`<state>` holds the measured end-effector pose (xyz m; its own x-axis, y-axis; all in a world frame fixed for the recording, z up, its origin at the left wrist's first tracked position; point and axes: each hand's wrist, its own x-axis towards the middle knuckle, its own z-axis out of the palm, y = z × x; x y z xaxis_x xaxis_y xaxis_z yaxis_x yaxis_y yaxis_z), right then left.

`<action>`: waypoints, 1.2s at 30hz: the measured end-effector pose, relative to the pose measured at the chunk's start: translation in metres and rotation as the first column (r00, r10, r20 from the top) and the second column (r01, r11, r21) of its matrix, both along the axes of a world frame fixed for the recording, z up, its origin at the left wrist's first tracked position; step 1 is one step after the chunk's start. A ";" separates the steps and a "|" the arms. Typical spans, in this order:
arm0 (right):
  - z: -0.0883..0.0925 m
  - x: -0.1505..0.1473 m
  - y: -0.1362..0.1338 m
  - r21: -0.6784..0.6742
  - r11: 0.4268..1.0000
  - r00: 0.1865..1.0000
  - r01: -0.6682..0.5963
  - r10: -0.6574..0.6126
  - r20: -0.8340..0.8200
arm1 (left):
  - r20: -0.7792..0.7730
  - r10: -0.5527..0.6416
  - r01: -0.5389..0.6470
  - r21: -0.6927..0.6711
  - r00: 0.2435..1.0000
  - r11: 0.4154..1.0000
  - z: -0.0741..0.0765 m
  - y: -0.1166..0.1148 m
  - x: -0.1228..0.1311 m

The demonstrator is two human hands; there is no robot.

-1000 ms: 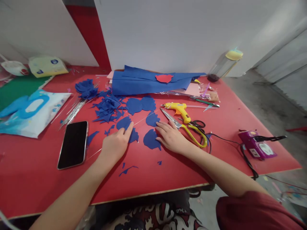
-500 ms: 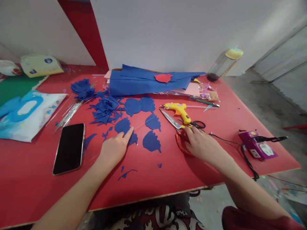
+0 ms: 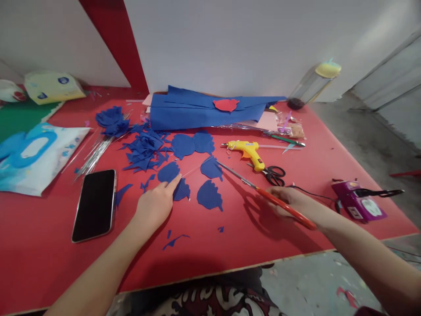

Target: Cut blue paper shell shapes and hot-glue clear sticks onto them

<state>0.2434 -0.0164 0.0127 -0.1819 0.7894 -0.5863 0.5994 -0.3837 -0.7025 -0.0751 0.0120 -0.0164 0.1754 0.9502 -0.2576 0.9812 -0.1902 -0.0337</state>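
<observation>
My left hand (image 3: 157,201) rests low over the table with its index finger stretched out and the other fingers curled. A thin, pale wire (image 3: 197,166) runs from its fingertips up to the right, across a blue petal-shaped cutout (image 3: 211,169). Another blue cutout (image 3: 181,190) lies partly under that hand. My right hand (image 3: 285,199) grips large scissors (image 3: 259,191) by the red handles, lifted and turned edge-on. Their blades point left, the tips close to the wire's far end. A further blue cutout (image 3: 209,195) lies between my hands.
A yellow glue gun (image 3: 248,151) and black scissors (image 3: 275,174) lie beyond my right hand. Blue scraps (image 3: 144,149), silver wires (image 3: 95,156) and a phone (image 3: 94,206) are at left. Folded blue sheets (image 3: 197,112) lie at the back, a purple power box (image 3: 360,202) at right.
My right hand has picked the red-handled scissors up off the table and turned them edge-on. The left hand has barely moved.
</observation>
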 end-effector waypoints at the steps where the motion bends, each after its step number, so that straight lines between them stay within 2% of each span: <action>1: 0.003 -0.001 -0.002 -0.044 0.999 0.997 0.005 -0.009 -0.081 | 0.017 0.002 -0.002 -0.011 1.000 1.000 0.000 0.000 0.000; 3: 0.006 -0.007 -0.006 -0.039 0.999 0.992 -0.015 0.010 -0.125 | 0.047 0.009 -0.007 -0.027 0.999 1.000 0.001 0.001 0.000; 7: 0.009 -0.018 -0.010 0.011 0.997 0.996 -0.077 0.078 -0.037 | 0.073 0.028 -0.026 -0.039 0.997 0.999 0.004 0.000 0.001; 10: 0.010 -0.022 -0.014 -0.094 0.992 0.995 -0.084 0.079 -0.061 | 0.063 0.040 -0.037 -0.050 0.997 0.998 0.007 -0.001 0.001; 15: -0.001 -0.021 -0.023 -0.291 0.953 0.989 -0.078 0.038 -0.141 | 0.069 0.068 -0.063 -0.066 0.995 0.996 0.013 -0.003 0.003; 19: -0.011 -0.019 -0.026 -0.353 0.935 0.972 -0.018 -0.066 -0.225 | 0.063 0.067 -0.062 -0.078 0.996 0.995 0.015 -0.007 0.006; 23: -0.005 -0.019 -0.024 -0.383 0.923 0.962 0.037 -0.137 -0.237 | 0.033 0.034 -0.031 -0.101 0.999 0.994 0.014 -0.014 0.009; 26: 0.002 -0.018 -0.017 -0.343 0.939 0.977 0.030 -0.100 -0.187 | 0.030 0.025 -0.021 -0.105 0.999 0.994 0.013 -0.018 0.012; 31: 0.011 -0.017 -0.002 -0.105 0.994 0.995 -0.018 0.007 -0.104 | 0.011 0.048 -0.046 -0.098 0.999 0.994 0.013 -0.020 0.014; 36: 0.013 -0.016 0.001 -0.227 0.974 0.997 0.015 -0.032 -0.070 | -0.010 0.023 -0.024 -0.082 1.000 0.996 0.010 -0.022 0.015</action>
<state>0.2270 -0.0154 0.0260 -0.2137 0.6426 -0.7358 0.5391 -0.5506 -0.6374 -0.0597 -0.0101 -0.0060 0.1507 0.9297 -0.3359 0.9851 -0.1696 -0.0275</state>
